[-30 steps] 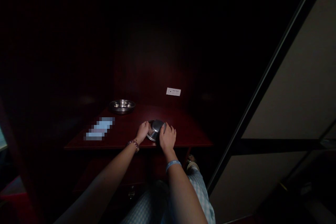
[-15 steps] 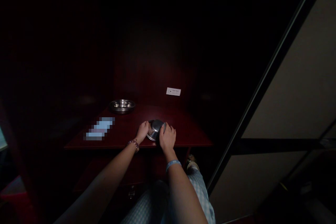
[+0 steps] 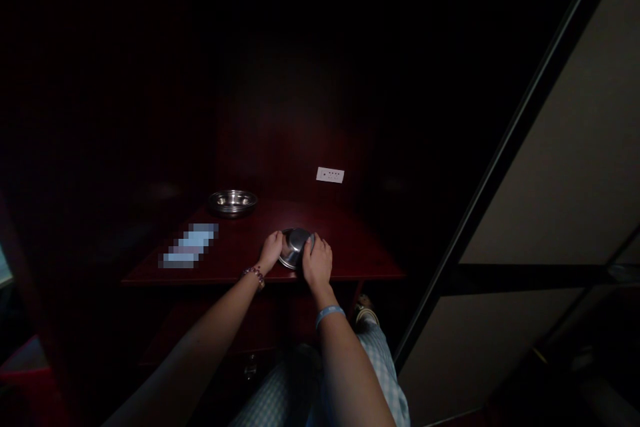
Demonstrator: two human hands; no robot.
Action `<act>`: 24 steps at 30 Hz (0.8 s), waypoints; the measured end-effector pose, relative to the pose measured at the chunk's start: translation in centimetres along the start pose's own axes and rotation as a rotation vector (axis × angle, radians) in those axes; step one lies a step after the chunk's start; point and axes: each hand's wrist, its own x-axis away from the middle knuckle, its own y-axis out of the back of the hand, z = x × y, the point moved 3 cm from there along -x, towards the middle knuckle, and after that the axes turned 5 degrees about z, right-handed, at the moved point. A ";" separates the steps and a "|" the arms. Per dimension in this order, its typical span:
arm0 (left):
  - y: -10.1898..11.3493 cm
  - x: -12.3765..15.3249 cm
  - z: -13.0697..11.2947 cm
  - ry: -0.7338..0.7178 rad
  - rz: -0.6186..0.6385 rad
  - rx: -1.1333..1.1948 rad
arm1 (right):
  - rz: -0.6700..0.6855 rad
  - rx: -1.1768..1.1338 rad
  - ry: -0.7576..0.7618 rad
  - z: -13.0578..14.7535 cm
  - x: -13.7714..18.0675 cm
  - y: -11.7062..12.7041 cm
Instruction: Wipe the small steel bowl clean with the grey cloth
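Gripping a small steel bowl (image 3: 295,247) from both sides, the left hand (image 3: 271,251) and right hand (image 3: 317,261) meet near the front edge of a dark red table (image 3: 350,260). The bowl sits tilted between them, its rounded underside turned up and toward the camera. Left fingers (image 3: 275,241) curl against its left rim; right fingers (image 3: 315,245) wrap over its right side and cover that edge. Both hands are closed on the metal. Whether the lower rim touches the tabletop cannot be told, since the hands hide it.

A second steel bowl (image 3: 233,201) stands upright at the back left of the table, well apart. A blurred pale patch (image 3: 190,245) lies left of the hands; what it is cannot be made out. A white socket plate (image 3: 330,175) shows on the wall behind. The room is very dark, so the wall and the space under the table are mostly lost. A beaded bracelet (image 3: 254,273) circles the left wrist and a blue band (image 3: 329,312) the right.
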 end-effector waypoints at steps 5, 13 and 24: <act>0.0 0.0 0.0 -0.014 -0.007 -0.004 | 0.014 0.026 -0.011 0.1 0.0 0.0; 0.0 0.1 -0.3 -0.001 0.007 -0.023 | 0.026 0.020 -0.020 0.1 -0.1 -0.1; -0.1 0.0 0.0 -0.009 0.006 0.003 | 0.025 0.024 -0.031 0.0 -0.2 -0.4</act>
